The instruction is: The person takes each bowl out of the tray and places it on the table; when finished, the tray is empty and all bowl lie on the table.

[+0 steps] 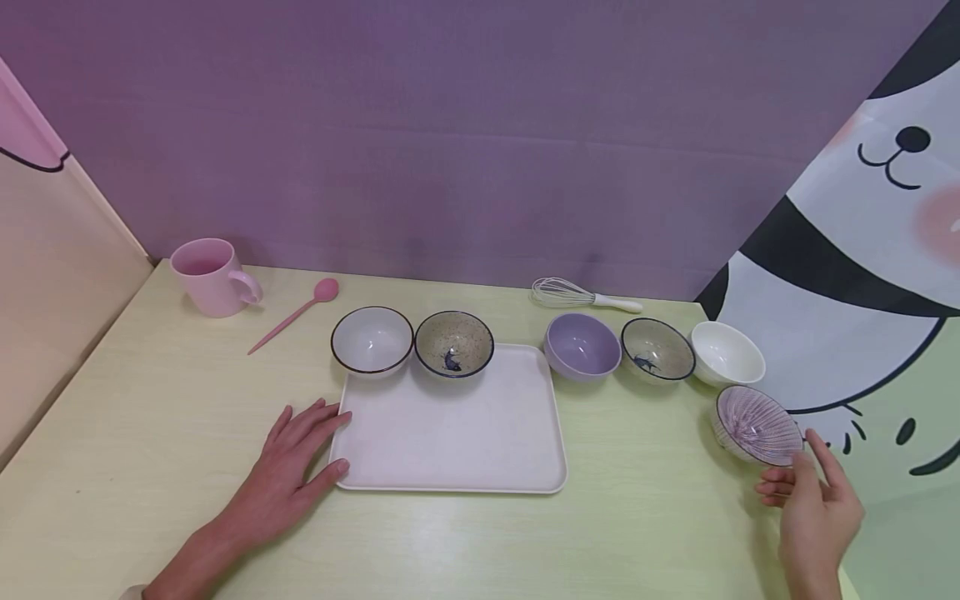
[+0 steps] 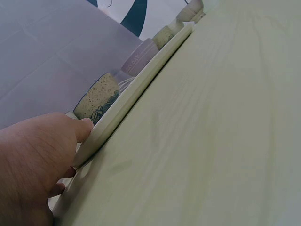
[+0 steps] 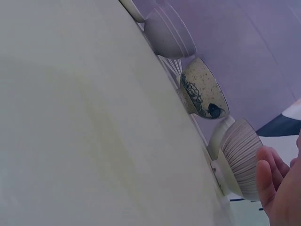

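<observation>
My left hand (image 1: 291, 467) lies spread at the left edge of a white rectangular tray (image 1: 450, 442), its thumb and forefinger tips touching the rim. In the left wrist view the thumb (image 2: 83, 128) rests against the tray's side. My right hand (image 1: 819, 508) is beside a purple-striped bowl (image 1: 757, 425) at the table's right side, with fingertips right at its rim. In the right wrist view, loosely bent fingers (image 3: 268, 181) overlap the bowl's ribbed outer wall. A white dark-rimmed bowl (image 1: 372, 340) and a speckled bowl (image 1: 453, 343) stand side by side at the tray's back edge.
Right of the tray stand a purple bowl (image 1: 582, 346), another speckled bowl (image 1: 658, 350) and a plain white bowl (image 1: 727, 354). Behind them lies a whisk (image 1: 585, 295). A pink mug (image 1: 212, 279) and pink spoon (image 1: 296, 313) are at the back left.
</observation>
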The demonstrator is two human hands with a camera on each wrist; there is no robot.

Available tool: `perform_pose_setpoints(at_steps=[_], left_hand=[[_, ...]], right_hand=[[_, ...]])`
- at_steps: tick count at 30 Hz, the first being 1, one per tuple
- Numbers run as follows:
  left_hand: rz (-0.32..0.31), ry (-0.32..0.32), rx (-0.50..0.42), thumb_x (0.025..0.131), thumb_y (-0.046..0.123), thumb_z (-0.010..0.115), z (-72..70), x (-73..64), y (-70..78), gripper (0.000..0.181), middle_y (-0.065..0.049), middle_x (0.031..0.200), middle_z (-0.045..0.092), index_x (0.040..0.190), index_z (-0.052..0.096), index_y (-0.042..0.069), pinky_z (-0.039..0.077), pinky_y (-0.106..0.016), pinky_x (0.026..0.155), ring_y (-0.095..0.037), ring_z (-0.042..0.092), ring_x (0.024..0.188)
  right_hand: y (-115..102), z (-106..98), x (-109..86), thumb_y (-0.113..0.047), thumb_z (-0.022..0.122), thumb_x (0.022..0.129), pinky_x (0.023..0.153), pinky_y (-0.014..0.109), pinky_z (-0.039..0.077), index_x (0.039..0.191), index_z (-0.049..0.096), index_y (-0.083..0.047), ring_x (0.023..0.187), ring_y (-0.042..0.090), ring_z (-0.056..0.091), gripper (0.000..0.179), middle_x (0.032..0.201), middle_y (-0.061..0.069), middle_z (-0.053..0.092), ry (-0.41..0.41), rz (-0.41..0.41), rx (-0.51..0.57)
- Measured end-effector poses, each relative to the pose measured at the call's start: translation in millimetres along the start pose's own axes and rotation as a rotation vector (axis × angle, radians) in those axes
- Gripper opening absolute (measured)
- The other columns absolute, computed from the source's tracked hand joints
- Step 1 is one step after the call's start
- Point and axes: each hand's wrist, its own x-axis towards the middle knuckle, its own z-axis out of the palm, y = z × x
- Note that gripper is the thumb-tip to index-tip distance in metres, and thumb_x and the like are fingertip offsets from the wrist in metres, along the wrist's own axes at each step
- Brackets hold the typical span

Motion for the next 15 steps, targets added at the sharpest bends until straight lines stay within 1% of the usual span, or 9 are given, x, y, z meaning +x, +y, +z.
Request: perform_pose_setpoints(at_steps=[3, 7, 11, 15], left_hand=[[-0.002, -0.002, 0.001, 0.103, 0.022, 0.078, -0.2, 0.1, -0.4, 0.058, -0.019, 0.159, 0.058, 0.156, 0.061, 0.009, 0.004, -0.042, 0.14, -0.045, 0.044, 0.153], [-0.004, -0.004, 0.004, 0.103, 0.022, 0.078, -0.1, 0.2, -1.2, 0.058, -0.019, 0.159, 0.058, 0.156, 0.061, 0.009, 0.005, -0.043, 0.14, -0.046, 0.044, 0.153], [-0.004, -0.003, 0.005, 0.103, 0.021, 0.078, -0.1, 0.2, -1.0, 0.057, -0.02, 0.158, 0.058, 0.156, 0.061, 0.008, 0.005, -0.043, 0.14, -0.046, 0.045, 0.153], [-0.005, -0.002, 0.003, 0.102, 0.021, 0.079, -0.9, 0.6, 0.6, 0.057, -0.02, 0.158, 0.058, 0.155, 0.062, 0.007, 0.006, -0.043, 0.14, -0.046, 0.045, 0.152]], right_hand=[[-2.3, 6.0, -6.2, -0.005, 0.057, 0.113, 0.04, 0.02, 0.055, 0.15, 0.069, -0.007, 0.042, 0.012, 0.065, 0.039, 0.062, 0.004, 0.072, -0.012, -0.056, 0.026], [-7.6, 18.3, -16.6, -0.003, 0.057, 0.112, 0.04, 0.02, 0.055, 0.14, 0.075, -0.004, 0.042, 0.012, 0.065, 0.033, 0.062, 0.005, 0.071, -0.044, -0.102, 0.047], [-10.4, 31.7, -27.5, -0.002, 0.057, 0.112, 0.04, 0.019, 0.055, 0.138, 0.075, 0.001, 0.043, 0.012, 0.064, 0.032, 0.063, 0.004, 0.071, -0.087, -0.136, 0.016], [-11.3, 46.1, -37.7, -0.002, 0.058, 0.112, 0.042, 0.018, 0.055, 0.139, 0.074, 0.004, 0.044, 0.011, 0.064, 0.031, 0.064, 0.003, 0.072, -0.149, -0.165, -0.057]])
